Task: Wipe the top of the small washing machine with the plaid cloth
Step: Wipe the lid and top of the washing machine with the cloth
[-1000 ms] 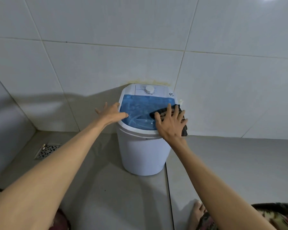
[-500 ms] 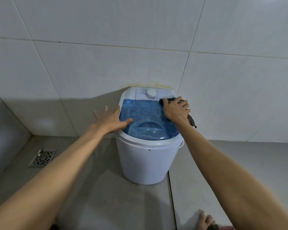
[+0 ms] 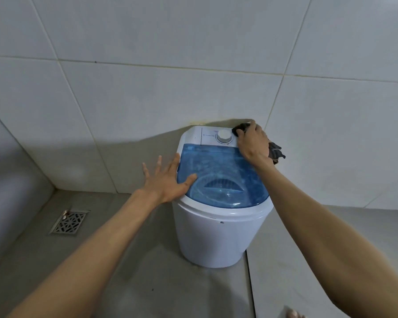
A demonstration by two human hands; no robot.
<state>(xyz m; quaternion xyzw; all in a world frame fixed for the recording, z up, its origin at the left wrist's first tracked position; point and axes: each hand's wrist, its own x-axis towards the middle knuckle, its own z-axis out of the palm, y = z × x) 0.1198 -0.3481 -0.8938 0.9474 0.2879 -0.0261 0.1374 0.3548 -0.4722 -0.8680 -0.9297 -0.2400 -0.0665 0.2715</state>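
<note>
Tiled wall: pale, large-format tiles, with a yellowish stain just behind the machine. Floor: grey tile, meeting the wall in a corner at the left.

Small washing machine: white tub, standing upright on the floor, its back against the wall. Translucent blue lid is down and covers most of the top; a white control panel runs along the rear edge.

Left hand: laid flat on the left rim of the machine, fingers spread apart and gripping nothing, thumb resting on the blue lid.

Right hand: on the rear right corner of the top, beside the dial, fingers curled together and closed on the plaid cloth. The cloth is dark; one end shows beyond the fingertips at the back edge of the panel, the other hangs out past the heel of the hand, off the machine's right side.

Floor drain: square metal grate, set in the floor well to the left of the machine.

Dial: round, white, in the middle of the panel
</note>
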